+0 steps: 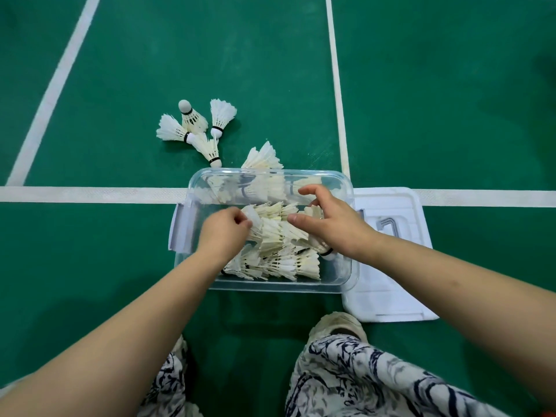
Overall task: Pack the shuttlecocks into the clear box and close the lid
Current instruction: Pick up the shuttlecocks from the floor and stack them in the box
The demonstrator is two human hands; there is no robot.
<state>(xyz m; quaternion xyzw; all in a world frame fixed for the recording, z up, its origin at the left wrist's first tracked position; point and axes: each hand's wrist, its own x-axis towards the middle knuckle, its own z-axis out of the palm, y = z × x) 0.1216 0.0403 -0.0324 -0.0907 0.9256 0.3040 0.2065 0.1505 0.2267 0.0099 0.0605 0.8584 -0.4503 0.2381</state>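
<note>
A clear plastic box (346,275) stands open on the green court floor, holding several white shuttlecocks (279,260) in a pile. Both my hands are inside it. My left hand (221,233) pinches the feathers of a shuttlecock (251,219) on top of the pile. My right hand (331,221) is curled round a shuttlecock (326,251) whose cork end shows below the palm. Several loose shuttlecocks (195,127) lie on the floor beyond the box, and one more (263,156) lies against its far wall. The white lid (388,266) lies flat to the right of the box.
White court lines (90,194) cross the floor, one passing under the box and another (338,85) running away at its right. My knees in patterned fabric (361,374) and a light shoe (338,325) are just in front of the box.
</note>
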